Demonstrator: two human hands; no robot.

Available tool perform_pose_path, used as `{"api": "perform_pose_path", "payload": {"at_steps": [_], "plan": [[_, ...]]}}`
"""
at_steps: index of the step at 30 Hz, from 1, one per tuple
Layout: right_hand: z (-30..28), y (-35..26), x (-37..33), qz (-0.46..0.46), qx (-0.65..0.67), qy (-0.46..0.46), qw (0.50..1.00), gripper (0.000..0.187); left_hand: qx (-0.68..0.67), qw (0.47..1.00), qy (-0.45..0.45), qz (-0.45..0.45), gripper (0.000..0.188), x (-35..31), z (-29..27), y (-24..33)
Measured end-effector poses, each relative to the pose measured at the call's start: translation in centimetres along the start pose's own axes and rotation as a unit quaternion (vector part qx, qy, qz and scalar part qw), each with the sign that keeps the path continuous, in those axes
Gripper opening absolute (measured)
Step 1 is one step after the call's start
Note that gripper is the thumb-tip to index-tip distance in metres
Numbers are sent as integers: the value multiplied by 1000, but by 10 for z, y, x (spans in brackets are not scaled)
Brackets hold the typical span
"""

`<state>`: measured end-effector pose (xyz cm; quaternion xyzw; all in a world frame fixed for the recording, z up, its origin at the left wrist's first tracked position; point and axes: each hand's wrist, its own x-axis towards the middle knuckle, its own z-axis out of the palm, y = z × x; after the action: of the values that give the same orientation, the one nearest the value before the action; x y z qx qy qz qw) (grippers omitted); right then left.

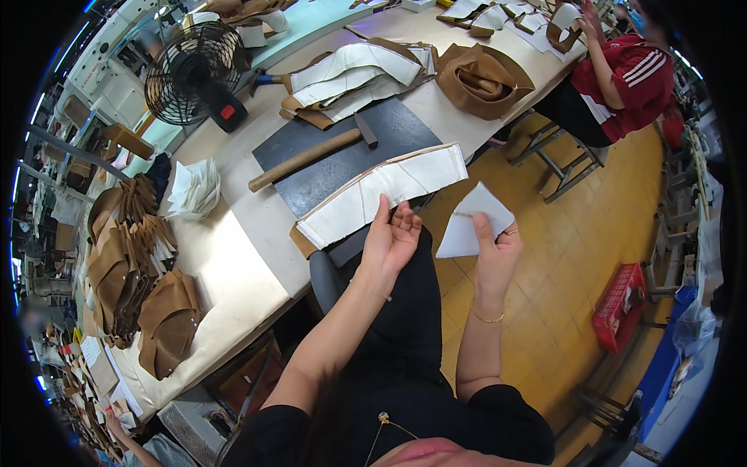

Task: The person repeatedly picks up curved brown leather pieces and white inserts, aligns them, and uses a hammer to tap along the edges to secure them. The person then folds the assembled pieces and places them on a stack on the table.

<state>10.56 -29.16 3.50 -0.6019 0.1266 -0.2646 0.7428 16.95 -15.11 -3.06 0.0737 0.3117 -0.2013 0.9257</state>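
Note:
My left hand (395, 237) is palm up, its thumb apart from loosely curled fingers, with nothing visible in it. It is at the near edge of a long curved brown piece with a white lining (381, 191), the thumb tip overlapping the lining. Whether it touches the piece I cannot tell. My right hand (498, 247) pinches a white, roughly four-sided sheet (461, 232) between thumb and fingers, off to the right of the table. Under the far part of the curved piece is a dark slab (288, 152), on which a wooden-handled hammer (315, 156) rests.
Beyond the slab are stacked white-lined pieces (358, 74) and a rolled brown bundle (484, 80). At left stand a black fan (194, 74), folded white pieces (194, 189) and brown piles (124, 272). A person in red (622, 86) sits at right, near a red basket (618, 307).

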Motion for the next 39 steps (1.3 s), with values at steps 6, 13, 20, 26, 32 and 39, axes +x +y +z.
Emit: {"api": "perform_pose_path", "payload": {"at_steps": [6, 13, 20, 26, 32, 39], "plan": [[-5, -7, 6, 10, 16, -16, 1000, 22, 193, 940, -165, 226, 18, -28, 46, 65], [22, -23, -5, 33, 45, -80, 995, 29, 317, 853, -191, 369, 34, -120, 100, 136], [74, -28, -43, 44, -67, -204, 976, 22, 435, 879, -90, 173, 27, -116, -5, 91], [84, -24, -61, -22, -229, -197, 953, 19, 379, 915, -110, 80, 62, -133, -23, 84], [90, -38, -69, -68, -321, -219, 919, 19, 422, 886, -178, 71, 95, -141, -35, 92], [93, -41, -73, -95, -338, -226, 909, 16, 421, 878, -223, 50, 61, -139, -40, 98]]}}
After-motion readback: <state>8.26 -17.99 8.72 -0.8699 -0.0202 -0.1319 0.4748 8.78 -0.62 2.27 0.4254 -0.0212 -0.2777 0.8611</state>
